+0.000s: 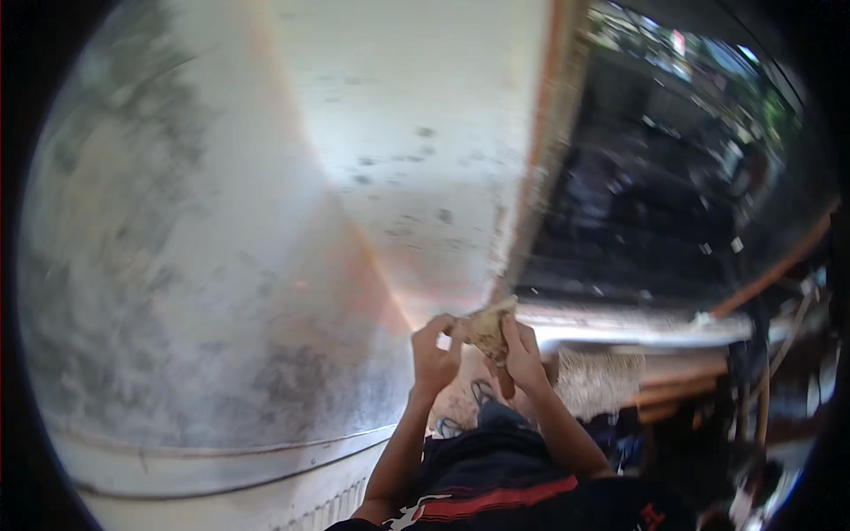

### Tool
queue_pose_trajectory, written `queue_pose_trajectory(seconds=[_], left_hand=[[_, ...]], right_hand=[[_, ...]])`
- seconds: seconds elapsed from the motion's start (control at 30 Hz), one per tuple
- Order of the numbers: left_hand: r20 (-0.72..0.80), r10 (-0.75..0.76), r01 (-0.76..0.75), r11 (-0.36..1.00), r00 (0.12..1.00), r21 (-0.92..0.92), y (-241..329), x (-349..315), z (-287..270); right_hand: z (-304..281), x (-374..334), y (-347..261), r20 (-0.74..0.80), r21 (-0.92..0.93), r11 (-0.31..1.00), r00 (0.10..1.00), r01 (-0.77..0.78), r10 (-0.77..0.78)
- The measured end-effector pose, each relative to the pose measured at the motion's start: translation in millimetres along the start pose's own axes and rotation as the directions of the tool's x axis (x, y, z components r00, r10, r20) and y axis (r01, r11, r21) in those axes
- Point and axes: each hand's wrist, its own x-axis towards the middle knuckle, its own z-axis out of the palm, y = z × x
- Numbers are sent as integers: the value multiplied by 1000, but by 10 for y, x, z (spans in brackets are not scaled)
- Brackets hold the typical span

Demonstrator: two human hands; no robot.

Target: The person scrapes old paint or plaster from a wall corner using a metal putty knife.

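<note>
Between my hands, in front of my body, is what looks like a putty knife [488, 335], with a tan, stained, roughly triangular blade and a short brown handle pointing down toward me. My left hand [436, 354] has its thumb and fingers pinched at the blade's left corner. On the other side, my right hand [523, 352] grips the tool with the thumb lying along the blade; some of its fingers are hidden behind. Motion blur softens the blade's edge.
A pale wall [416, 115] with dark spots meets a grey-blotched surface [177, 265] on the left. A dark, shiny panel [646, 195] stands at the right above a white ledge [620, 334]. Brown blocks [677, 391] lie below it, near a slanting pole [779, 265].
</note>
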Motion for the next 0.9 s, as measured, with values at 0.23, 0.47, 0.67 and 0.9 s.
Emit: queue_pose_trajectory(seconds=[0.23,0.47,0.67,0.9], left_hand=[[-275,35,31,972,961,234,98,-216,-555],[-445,22,169,907,895,385,241,-28,-737],[-486,-9,67,992,874,103,240,442,-751],[-594,215,106,883,775,458,555,853,-655]], right_hand=[[553,223,93,236,132,986,969,-101,67],[747,533,105,591,179,966,805,-184,44],[959,828,-291,712,196,973,700,-125,-54],[1154,1161,-664,461,84,952,835,295,-300]])
